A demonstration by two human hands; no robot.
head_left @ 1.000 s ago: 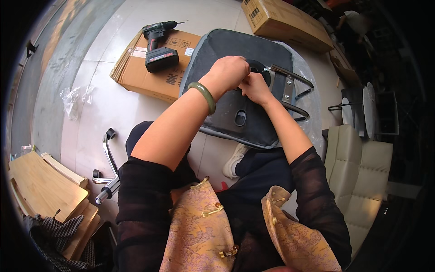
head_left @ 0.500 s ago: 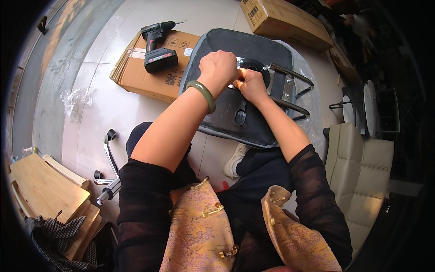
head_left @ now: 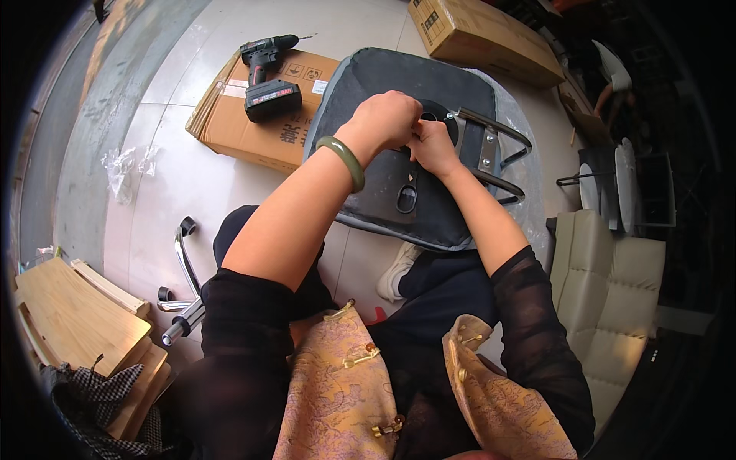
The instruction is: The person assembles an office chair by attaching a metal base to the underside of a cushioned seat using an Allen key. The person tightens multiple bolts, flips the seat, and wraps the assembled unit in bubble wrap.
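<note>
A black padded chair seat [head_left: 360,84] lies underside up in front of me. On its underside are a dark round plate [head_left: 452,132], partly covered by my hands, and a black handle with an oval loop [head_left: 406,199]. Bent metal tubes [head_left: 506,130] stick out from its right side, joined by a bolted strip [head_left: 487,149]. My left hand [head_left: 383,121], with a green bangle at the wrist, is closed over the plate's left side. Pressed against it, my right hand [head_left: 435,149] has its fingers pinched together. Whatever they grip is hidden between them.
A cordless drill [head_left: 268,80] rests on a cardboard box [head_left: 218,126] left of the seat. Another box [head_left: 491,46] lies beyond. A chrome caster base [head_left: 182,276] and wooden boards [head_left: 84,314] are at left, a cream cushioned seat [head_left: 606,291] at right.
Both hands have shifted slightly right over the plate, still together. Part of another person has come into view at the far right.
</note>
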